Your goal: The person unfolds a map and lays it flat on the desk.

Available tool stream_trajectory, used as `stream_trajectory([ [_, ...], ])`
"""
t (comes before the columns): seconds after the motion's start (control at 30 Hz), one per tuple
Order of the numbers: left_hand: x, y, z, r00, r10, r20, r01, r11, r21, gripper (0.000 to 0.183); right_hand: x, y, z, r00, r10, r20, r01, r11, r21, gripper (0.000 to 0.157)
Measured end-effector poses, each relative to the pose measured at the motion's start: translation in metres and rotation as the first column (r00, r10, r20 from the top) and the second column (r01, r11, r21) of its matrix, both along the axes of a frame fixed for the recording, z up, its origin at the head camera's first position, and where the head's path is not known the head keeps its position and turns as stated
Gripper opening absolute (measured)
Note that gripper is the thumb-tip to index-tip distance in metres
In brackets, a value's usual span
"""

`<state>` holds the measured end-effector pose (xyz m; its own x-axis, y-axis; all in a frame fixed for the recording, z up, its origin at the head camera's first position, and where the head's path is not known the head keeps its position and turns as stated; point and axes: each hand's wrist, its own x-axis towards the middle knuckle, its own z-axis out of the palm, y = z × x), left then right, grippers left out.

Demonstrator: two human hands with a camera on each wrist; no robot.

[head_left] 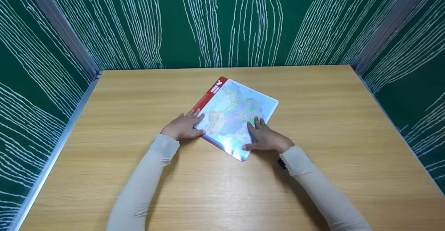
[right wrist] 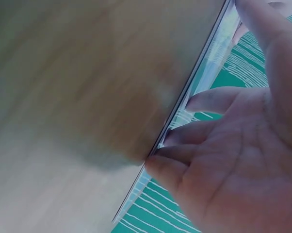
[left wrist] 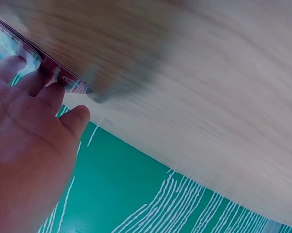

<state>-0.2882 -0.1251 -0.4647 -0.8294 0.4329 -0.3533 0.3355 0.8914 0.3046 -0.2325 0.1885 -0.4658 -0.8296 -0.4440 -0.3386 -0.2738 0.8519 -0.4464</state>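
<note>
A flat, thin map board [head_left: 233, 112] with rounded corners lies turned at an angle on the wooden table. It shows a pale blue, coloured map, with a red strip along its upper left side. My left hand [head_left: 183, 126] rests at the board's left corner, fingers stretched over the lower end of the red strip. Spread over the right edge is my right hand [head_left: 267, 137], its fingertips touching the map face. In the left wrist view, the fingers meet the board's red edge [left wrist: 63, 77]. The right wrist view shows fingertips along its thin side [right wrist: 204, 73].
The wooden table [head_left: 139, 98] surrounds the board. Green panels [head_left: 174, 25] with white wavy lines stand behind it and on both sides, joined by grey posts [head_left: 66, 22]. Bright light glares off the board's near corner. A small black object shows under the right cuff [head_left: 297, 161].
</note>
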Motion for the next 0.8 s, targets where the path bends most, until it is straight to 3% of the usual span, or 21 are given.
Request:
stream_trajectory([
  [0.3,0.006,0.006,-0.003,0.999,-0.003,-0.037,0.002,1.0,-0.019,0.081,-0.01,0.008,0.001,0.999,0.012,0.034,-0.013,1.0,0.026,0.1],
  [0.63,0.015,0.012,-0.002,0.999,0.03,-0.043,-0.032,0.999,-0.034,0.079,-0.019,0.018,0.0,0.999,-0.012,0.04,0.013,1.0,-0.026,0.1],
  [0.8,0.02,0.016,-0.004,0.997,0.032,-0.072,-0.034,0.999,-0.037,0.077,-0.023,0.021,0.0,1.0,0.016,0.025,-0.015,0.998,-0.057,0.1],
])
